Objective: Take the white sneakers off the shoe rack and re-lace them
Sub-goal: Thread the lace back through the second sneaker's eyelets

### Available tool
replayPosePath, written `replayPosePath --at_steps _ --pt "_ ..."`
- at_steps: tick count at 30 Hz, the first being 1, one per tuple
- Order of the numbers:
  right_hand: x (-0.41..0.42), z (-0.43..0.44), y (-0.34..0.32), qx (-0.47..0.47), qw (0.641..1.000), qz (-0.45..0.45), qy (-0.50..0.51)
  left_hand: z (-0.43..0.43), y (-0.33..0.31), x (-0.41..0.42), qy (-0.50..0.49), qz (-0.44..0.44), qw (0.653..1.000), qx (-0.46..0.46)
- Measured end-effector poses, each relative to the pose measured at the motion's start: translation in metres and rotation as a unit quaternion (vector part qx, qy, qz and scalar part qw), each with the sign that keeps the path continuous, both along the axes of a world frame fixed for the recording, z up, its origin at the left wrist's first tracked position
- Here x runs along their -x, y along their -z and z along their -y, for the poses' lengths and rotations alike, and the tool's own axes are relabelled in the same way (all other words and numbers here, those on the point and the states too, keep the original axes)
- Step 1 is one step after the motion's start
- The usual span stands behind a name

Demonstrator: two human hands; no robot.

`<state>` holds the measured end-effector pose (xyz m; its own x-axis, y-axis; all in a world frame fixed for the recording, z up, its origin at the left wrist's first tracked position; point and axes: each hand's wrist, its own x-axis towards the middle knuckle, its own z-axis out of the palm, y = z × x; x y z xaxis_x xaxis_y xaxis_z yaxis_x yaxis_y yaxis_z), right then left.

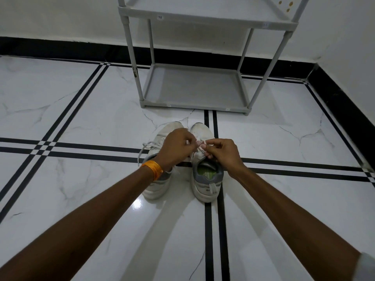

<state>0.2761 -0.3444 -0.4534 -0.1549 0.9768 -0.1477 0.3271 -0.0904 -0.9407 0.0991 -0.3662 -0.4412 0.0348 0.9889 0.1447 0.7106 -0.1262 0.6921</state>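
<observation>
Two white sneakers stand side by side on the tiled floor, toes pointing away from me. The right sneaker (205, 179) has a grey heel and a green insole. My left hand (176, 147) and my right hand (223, 153) meet above its tongue, each pinching a piece of its white lace (199, 146). The left sneaker (157, 185) is partly hidden under my left wrist, and its loose lace (145, 148) trails out to the left.
A grey shoe rack (194, 88) stands just beyond the sneakers against the white wall, its two visible shelves bare. A black skirting runs along the wall, and a corner lies at the right. An orange bangle (153, 168) circles my left wrist.
</observation>
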Motion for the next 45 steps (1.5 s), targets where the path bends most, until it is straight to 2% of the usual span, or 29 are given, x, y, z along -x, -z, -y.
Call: replayPosePath --at_steps 2,3,7,13,20,26,29,38,42,45 --pt "-0.005 0.000 0.000 0.025 0.999 -0.010 -0.017 0.004 -0.007 -0.003 -0.008 0.238 0.967 0.089" --pt "-0.007 -0.001 -0.001 0.040 0.999 -0.016 -0.024 0.005 -0.007 -0.004 -0.007 0.304 0.945 0.121" --pt "-0.010 0.001 -0.007 0.068 0.995 -0.027 -0.065 0.006 0.005 -0.013 -0.003 0.428 0.888 0.171" --pt "-0.011 0.002 -0.008 0.053 0.997 -0.048 -0.035 0.001 0.011 -0.025 -0.022 0.435 0.894 0.105" --pt "-0.010 0.006 -0.009 0.047 0.996 -0.077 -0.009 0.000 0.021 -0.040 -0.035 0.451 0.888 0.081" --pt "-0.008 0.005 -0.008 0.056 0.996 -0.056 -0.035 -0.002 0.024 -0.047 -0.053 0.400 0.913 0.058" --pt "-0.007 0.005 -0.013 0.085 0.993 -0.080 -0.020 -0.003 0.027 -0.049 -0.063 0.396 0.914 0.056" --pt "-0.007 0.002 -0.003 0.080 0.992 -0.095 0.026 0.002 0.021 -0.054 -0.102 0.438 0.889 0.092" --pt "-0.010 0.002 0.001 0.092 0.984 -0.148 0.035 0.006 0.017 -0.053 -0.131 0.484 0.852 0.154" --pt "-0.015 0.002 0.005 0.108 0.972 -0.209 0.017 0.003 0.014 -0.049 -0.108 0.512 0.831 0.186"
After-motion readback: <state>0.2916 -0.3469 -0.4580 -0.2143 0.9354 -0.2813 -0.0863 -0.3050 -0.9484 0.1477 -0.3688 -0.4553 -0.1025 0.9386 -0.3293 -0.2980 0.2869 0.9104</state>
